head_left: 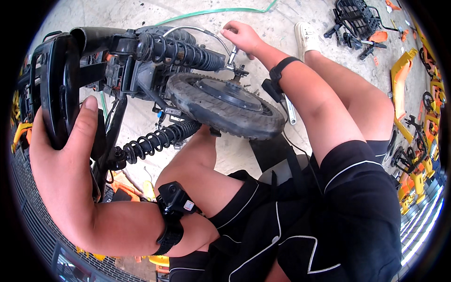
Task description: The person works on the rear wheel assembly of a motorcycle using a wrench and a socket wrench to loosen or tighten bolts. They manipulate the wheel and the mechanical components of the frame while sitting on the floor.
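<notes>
My left hand (63, 174) is wrapped round a thick black frame tube (60, 89) of a small electric vehicle lying on its side. Beyond my knees, my right hand (242, 38) is closed round a silver wrench (232, 57), whose lower end meets the axle of the wheel (270, 123). The wheel has a black knobbly tyre and a wide dark hub. A coil-spring shock absorber (188, 54) runs along its far side, and a second shock absorber (157, 141) sits on the near side. My fingers partly hide the wrench's handle.
Another silver wrench (291, 113) lies on the concrete floor beside my right forearm. A black rack with metal parts (357, 21) rests at the far right. Yellow and orange body panels (401, 84) line the right side. A green strap (216, 10) stretches across the floor at the back.
</notes>
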`<control>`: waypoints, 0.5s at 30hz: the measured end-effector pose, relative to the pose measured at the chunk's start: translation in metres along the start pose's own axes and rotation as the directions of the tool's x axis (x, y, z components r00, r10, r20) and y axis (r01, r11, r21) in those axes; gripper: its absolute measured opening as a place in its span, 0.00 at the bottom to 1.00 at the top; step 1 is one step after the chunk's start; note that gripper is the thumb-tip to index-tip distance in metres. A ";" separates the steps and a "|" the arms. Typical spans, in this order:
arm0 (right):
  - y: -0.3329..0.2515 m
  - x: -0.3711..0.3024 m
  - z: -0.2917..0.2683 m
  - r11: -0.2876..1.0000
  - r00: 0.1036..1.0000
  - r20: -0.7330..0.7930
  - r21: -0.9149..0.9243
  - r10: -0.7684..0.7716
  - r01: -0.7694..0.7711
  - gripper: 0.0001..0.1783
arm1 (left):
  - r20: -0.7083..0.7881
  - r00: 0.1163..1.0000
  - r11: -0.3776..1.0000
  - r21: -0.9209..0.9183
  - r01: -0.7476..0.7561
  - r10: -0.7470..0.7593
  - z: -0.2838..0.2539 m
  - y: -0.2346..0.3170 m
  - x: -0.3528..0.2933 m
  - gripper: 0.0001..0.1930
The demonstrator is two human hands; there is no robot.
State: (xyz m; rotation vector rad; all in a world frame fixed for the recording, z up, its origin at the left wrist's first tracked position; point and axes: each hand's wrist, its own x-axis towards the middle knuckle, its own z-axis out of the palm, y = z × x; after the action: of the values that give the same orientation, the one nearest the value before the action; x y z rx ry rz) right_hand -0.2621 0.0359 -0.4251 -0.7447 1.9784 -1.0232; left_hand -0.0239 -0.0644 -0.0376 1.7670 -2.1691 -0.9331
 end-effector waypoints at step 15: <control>0.026 -0.020 -0.010 0.937 0.961 0.143 0.227 0.238 -0.266 0.31 | 0.004 1.000 1.000 0.001 0.014 -0.014 0.001 0.002 -0.001 0.28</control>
State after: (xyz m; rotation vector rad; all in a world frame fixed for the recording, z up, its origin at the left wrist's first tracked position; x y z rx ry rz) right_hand -0.2637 0.0684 -0.4355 -0.3923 1.7563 -1.0212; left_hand -0.0256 -0.0629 -0.0372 1.7845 -2.1623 -0.9398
